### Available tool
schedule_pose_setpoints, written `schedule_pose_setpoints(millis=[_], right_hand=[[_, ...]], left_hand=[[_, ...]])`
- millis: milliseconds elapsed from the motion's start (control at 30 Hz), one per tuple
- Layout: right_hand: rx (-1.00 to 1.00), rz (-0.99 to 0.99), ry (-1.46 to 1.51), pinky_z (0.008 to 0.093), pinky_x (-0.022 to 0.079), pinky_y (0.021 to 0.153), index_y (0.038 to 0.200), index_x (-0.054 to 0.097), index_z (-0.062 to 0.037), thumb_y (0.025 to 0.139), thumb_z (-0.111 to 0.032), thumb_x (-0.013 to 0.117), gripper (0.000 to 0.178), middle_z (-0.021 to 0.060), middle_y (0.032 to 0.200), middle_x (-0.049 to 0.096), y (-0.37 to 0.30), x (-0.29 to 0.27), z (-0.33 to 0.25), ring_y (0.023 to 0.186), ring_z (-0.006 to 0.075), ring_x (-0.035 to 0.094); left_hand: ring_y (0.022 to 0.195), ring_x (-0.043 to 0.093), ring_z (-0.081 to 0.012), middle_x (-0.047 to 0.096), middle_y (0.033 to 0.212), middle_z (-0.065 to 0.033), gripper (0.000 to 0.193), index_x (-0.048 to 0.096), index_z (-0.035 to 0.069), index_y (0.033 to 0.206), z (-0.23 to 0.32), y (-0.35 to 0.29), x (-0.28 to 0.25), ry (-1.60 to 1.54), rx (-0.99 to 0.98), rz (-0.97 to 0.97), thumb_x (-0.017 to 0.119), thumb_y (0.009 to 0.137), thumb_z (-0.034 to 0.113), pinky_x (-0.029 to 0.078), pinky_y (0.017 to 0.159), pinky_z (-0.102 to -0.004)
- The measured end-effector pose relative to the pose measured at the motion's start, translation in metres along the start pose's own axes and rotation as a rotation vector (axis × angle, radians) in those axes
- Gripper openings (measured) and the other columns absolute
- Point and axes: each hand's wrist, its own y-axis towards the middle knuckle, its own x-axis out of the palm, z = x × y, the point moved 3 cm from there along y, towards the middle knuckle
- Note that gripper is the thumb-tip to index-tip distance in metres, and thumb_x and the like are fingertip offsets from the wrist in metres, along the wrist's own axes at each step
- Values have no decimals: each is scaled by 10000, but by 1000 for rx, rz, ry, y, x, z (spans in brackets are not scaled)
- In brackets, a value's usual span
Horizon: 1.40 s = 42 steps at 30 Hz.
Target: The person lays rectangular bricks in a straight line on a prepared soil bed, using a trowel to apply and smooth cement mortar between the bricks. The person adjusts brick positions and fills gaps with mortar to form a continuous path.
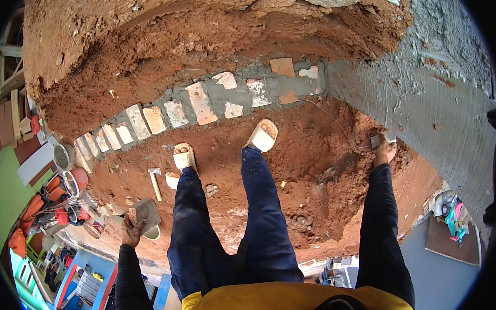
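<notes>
Head view: the left hand grips a grey squared slab left of the legs, and the right hand holds a small pale blocky piece beside the streaked cement wall. Ahead, chipped bricks sit in grey mortar amid crumbly red soil.

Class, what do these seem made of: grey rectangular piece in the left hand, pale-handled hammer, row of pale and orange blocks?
Grey rectangular piece: perhaps concrete or mortar-smeared brick; dull, matt grey. Pale-handled hammer: likely wooden handle, plain tan; head apparently metal, greyish. Blocks: probably fired clay; rough, reddish patches showing.
</notes>
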Motion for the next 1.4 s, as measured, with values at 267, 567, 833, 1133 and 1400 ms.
schedule_pose_setpoints(millis=[267,567,833,1133,1400], right_hand=[[594,-525,446,469,593,771,1207,581,-70,840,-232,634,405,90,988,658,-233,-33,-147,870,284,675],[1216,-672,-850,480,581,915,1176,663,-53,840,-161,723,357,147,1110,746,-529,-235,-85,974,306,723],[779,-626,-646,468,569,940,1198,665,-55,843,-170,739,380,140,1128,744,-545,-133,-99,1012,299,712],[794,-541,-544,454,555,967,1223,666,-57,847,-180,757,406,133,1148,742,-601,-149,-107,1056,291,700],[969,-452,-509,442,543,991,1245,668,-59,850,-189,773,429,126,1165,739,-607,-189,-71,1095,285,688]], left_hand=[[1163,669,-359,681,1263,-261,761,507,-73,1382,-36,11,86,74,31,184,883,810,258,510,1012,-392],[861,703,-309,735,971,-214,527,655,-37,1171,-71,47,65,-240,168,209,854,808,288,551,797,-407],[1057,694,-188,719,1194,-117,556,559,-47,1346,-117,44,8,-966,141,165,823,880,102,558,926,-323],[1143,678,-205,676,1318,-121,627,504,-4,1466,-39,138,22,-772,242,-6,775,908,84,521,1015,-315],[1235,610,-153,644,1394,-88,779,505,34,1529,209,194,200,-737,386,-566,848,873,279,433,1098,-312]])
